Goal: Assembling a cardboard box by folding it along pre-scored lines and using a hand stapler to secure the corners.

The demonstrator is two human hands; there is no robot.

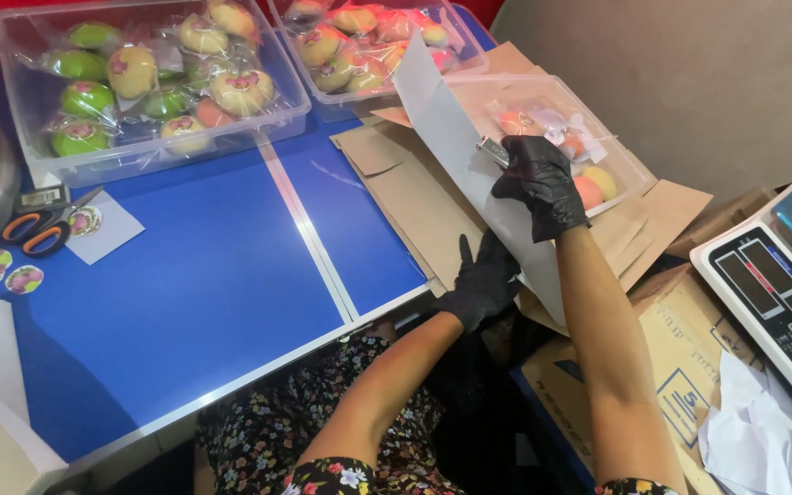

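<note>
- I see my right hand (541,186), in a black glove, curled tight around a small metal stapler (493,150), with the tool's tip pressed against a grey card sheet (456,151).
- The grey card sheet stands tilted on edge, rising from just above my lap up past the near corner of the bins; it leans over a stack of flat brown cardboard (414,197).
- My left hand (485,280), also in a black glove, is below the stapler with fingers spread, steadying the lower part of the sheet from the near side.
- The brown cardboard lies on the far-right corner of the blue tabletop (213,275) and hangs over its edge.
- Behind the sheet sits a clear plastic box (621,156) holding a few wrapped peach-coloured round pastries.
- Left of the sheet, on the tabletop, stand two clear bins: a large bin (153,137) with green and yellow wrapped pastries, and a second bin (368,96) beside it with yellow ones.
- Far left of the sheet, orange-handled scissors (43,229) lie next to round flower stickers (6,270) and a white square of backing paper (107,229).
- Right of the sheet, a digital scale (776,307) sits over brown cartons (671,367), with crumpled white paper (763,440) near it.
</note>
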